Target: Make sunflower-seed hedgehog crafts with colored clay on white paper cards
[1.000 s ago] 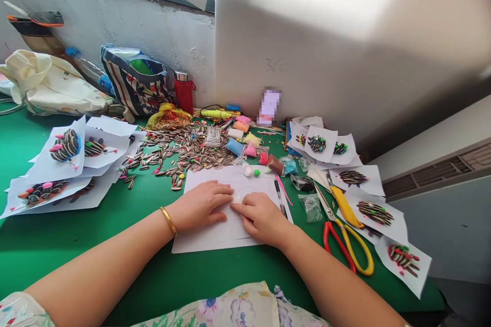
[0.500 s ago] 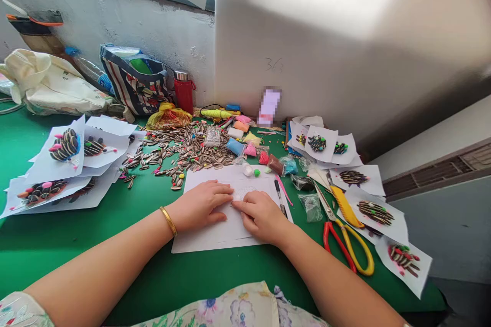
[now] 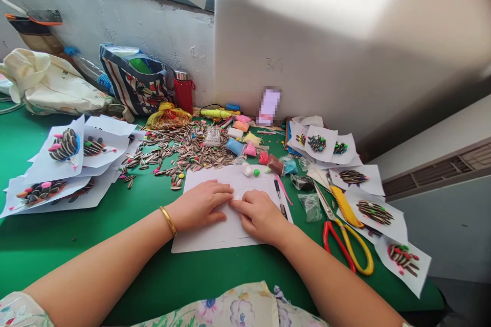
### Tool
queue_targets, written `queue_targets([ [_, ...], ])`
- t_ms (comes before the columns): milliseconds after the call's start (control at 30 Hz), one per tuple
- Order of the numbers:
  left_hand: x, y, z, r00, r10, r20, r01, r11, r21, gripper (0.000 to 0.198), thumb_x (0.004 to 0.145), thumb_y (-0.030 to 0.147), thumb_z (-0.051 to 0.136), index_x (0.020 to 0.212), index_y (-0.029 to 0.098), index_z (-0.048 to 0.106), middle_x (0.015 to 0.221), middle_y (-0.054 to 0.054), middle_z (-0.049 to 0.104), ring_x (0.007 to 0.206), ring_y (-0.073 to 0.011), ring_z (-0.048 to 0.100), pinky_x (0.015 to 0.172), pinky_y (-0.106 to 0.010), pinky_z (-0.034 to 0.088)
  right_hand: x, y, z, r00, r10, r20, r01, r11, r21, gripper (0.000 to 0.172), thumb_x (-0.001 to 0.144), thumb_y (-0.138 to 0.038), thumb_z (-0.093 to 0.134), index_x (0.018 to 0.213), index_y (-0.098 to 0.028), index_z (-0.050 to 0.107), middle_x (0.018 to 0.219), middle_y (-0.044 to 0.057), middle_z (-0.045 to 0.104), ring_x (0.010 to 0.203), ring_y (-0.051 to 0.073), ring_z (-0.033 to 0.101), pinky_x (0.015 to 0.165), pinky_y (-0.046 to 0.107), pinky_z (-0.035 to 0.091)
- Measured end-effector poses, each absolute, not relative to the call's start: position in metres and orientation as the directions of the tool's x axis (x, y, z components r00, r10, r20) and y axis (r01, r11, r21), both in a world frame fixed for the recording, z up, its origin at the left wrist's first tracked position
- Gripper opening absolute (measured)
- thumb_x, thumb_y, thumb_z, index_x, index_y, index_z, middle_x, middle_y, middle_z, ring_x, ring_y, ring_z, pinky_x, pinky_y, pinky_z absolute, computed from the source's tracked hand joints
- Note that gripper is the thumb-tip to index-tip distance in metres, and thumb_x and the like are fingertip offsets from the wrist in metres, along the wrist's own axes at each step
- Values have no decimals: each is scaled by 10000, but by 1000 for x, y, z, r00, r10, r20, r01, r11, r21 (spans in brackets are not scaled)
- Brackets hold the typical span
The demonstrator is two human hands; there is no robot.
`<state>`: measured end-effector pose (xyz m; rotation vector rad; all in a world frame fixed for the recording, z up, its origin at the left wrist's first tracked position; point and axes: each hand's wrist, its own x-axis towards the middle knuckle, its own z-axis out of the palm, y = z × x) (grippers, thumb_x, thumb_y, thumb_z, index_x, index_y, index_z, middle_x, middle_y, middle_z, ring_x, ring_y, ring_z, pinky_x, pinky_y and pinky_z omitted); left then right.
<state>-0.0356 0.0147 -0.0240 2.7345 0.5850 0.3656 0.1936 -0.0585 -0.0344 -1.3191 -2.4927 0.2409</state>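
My left hand [image 3: 203,205] lies flat on the white paper [image 3: 192,237], fingers stretched to the right and thumb apart, holding nothing. Beside it, my right hand [image 3: 263,217] rests on the same paper, its index finger extended to touch the sheet and the other fingers curled; whether anything small is under the fingertip cannot be made out. A faint pencil drawing [image 3: 242,190] shows just above the fingertips. White clay [image 3: 247,169] and green clay [image 3: 257,172] sit at the paper's top edge, with a black pen [image 3: 280,195] at its right.
Sunflower seeds [image 3: 203,152] are heaped behind the paper, near wrapped clay such as a blue packet [image 3: 235,146]. Scissors [image 3: 355,250] and a yellow cutter [image 3: 345,207] lie right. Seed-decorated sheets [image 3: 34,171] stand left, others right. A red bottle [image 3: 183,93] is behind.
My right hand has shifted very slightly left, its index fingertip now nearer my left fingers. My left hand has not visibly moved.
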Motion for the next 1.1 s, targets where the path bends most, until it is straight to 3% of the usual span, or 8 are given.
queue_targets([
  [233, -36, 14, -24, 888, 431, 158, 359, -866, 348, 442, 841, 341, 706, 1253, 214, 612, 1359, -110, 608, 1246, -298, 555, 1102, -505, 389, 196, -58, -35, -502, 831, 238, 750, 556, -359, 375, 850, -128, 545, 1202, -220, 636, 977, 68, 593, 928, 210, 523, 825, 347, 384],
  [500, -35, 14, -24, 886, 433, 166, 358, -866, 349, 452, 841, 339, 706, 1260, 205, 604, 1352, -118, 611, 1251, -296, 554, 1103, -504, 389, 195, -58, -34, -521, 831, 193, 777, 556, -296, 350, 845, -143, 560, 1166, -240, 660, 923, 60, 575, 893, 212, 513, 795, 345, 381],
  [767, -36, 15, -26, 886, 437, 155, 367, -866, 339, 459, 832, 333, 714, 1262, 216, 603, 1370, -109, 599, 1249, -302, 551, 1107, -510, 384, 198, -57, -36, -495, 840, 222, 743, 541, -394, 368, 852, -129, 555, 1203, -222, 622, 989, 66, 592, 952, 213, 530, 862, 350, 416],
  [1100, -35, 15, -24, 882, 440, 167, 359, -858, 366, 465, 826, 336, 719, 1257, 209, 604, 1348, -116, 614, 1256, -295, 553, 1107, -502, 386, 198, -58, -36, -508, 834, 214, 752, 551, -362, 343, 861, -148, 566, 1182, -231, 654, 965, 62, 576, 920, 203, 531, 837, 343, 408],
])
